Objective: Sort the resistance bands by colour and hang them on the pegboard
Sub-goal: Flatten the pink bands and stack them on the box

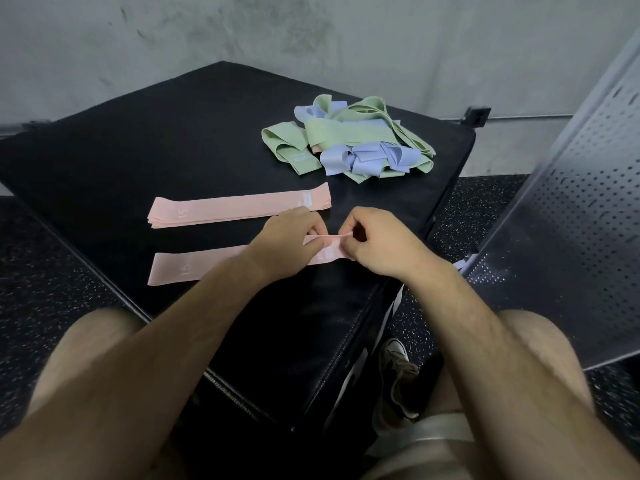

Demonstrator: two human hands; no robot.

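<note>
Light is dim and even, falling softly from above, with no hard shadows. The grey wall [311,36] far beyond the hands is the brightest area. Left of the left hand [287,237], the black padded top [138,161] swallows light and shows little texture. The nearer pink band [187,268], pinched by both hands, looks duller than the farther pink band [239,206] just beyond the left knuckles. Right of the right hand [381,244], the pegboard [571,220] carries a pale sheen. Wide-angle bending curves the frame edges. The forearms below the hands are soft, and the floor [613,393] at lower right smears.
</note>
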